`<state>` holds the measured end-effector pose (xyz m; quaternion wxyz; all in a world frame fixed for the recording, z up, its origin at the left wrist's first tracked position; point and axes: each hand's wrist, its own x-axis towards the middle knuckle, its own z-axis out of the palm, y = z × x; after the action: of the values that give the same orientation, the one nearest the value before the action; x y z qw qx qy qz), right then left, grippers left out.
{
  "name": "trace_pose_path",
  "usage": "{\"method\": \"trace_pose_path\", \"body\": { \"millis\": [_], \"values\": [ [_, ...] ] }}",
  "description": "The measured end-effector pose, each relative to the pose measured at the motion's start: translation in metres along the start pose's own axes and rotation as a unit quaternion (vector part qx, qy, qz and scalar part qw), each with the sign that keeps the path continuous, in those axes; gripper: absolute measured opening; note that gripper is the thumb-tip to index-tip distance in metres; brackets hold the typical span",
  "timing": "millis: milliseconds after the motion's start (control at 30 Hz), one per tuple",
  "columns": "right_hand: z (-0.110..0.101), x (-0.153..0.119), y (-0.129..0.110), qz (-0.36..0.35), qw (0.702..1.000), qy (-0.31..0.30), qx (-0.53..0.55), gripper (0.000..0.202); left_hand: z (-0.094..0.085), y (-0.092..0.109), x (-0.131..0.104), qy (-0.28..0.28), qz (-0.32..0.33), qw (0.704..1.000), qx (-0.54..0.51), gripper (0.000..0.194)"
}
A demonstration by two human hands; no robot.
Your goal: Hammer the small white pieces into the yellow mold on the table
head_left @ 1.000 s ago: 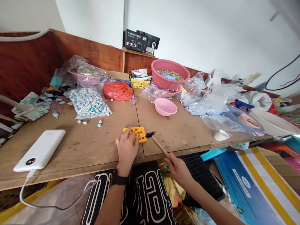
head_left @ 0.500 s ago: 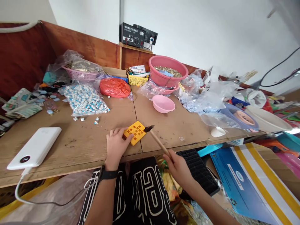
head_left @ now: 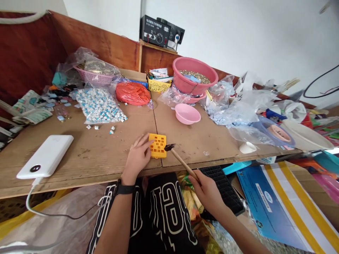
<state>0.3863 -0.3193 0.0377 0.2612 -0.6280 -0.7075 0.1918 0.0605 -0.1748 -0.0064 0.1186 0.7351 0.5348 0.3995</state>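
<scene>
A yellow block point(head_left: 158, 146) with rows of square pockets lies on the brown worktable near its front edge. My left hand point(head_left: 138, 155) holds it by the left side, fingers on its edge and upper face. Wrapped round the wooden handle of a brush point(head_left: 182, 162) is my right hand point(head_left: 205, 188), below and right of the block. The brush's dark bristles are at the block's right edge; whether they touch it I cannot tell. A pink bowl point(head_left: 187, 114) stands behind the block.
A white power bank point(head_left: 45, 155) with a cable lies at the left. Behind are a bag of small white-blue pieces point(head_left: 99, 106), a red bag point(head_left: 132, 93) and a large pink basin point(head_left: 194, 76). Plastic bags point(head_left: 238, 109) and a white cup point(head_left: 247, 147) are on the right.
The yellow block has turned from slanted to nearly square with the table edge. My left hand has shifted with it, and the bristles have moved from its upper right corner to its right side.
</scene>
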Motion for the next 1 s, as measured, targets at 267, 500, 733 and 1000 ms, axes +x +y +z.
{"method": "trace_pose_path", "body": {
  "millis": [267, 500, 733, 1000],
  "values": [
    [0.034, -0.011, -0.004, 0.019, 0.999, 0.017, 0.021, 0.039, 0.004, -0.001, 0.000, 0.002, -0.055, 0.998, 0.025, 0.031],
    [0.015, -0.015, 0.014, 0.033, 0.998, -0.026, 0.044, 0.041, 0.003, 0.004, -0.004, -0.046, 0.026, 0.999, 0.007, 0.047],
    [0.007, -0.003, 0.012, 0.061, 0.994, -0.003, 0.086, 0.046, 0.002, 0.048, -0.008, 0.014, -0.145, 0.978, 0.152, 0.049],
    [0.019, -0.020, -0.001, 0.056, 0.995, 0.019, 0.081, 0.042, -0.022, 0.003, -0.004, -0.039, -0.058, 0.997, 0.039, 0.044]
  ]
}}
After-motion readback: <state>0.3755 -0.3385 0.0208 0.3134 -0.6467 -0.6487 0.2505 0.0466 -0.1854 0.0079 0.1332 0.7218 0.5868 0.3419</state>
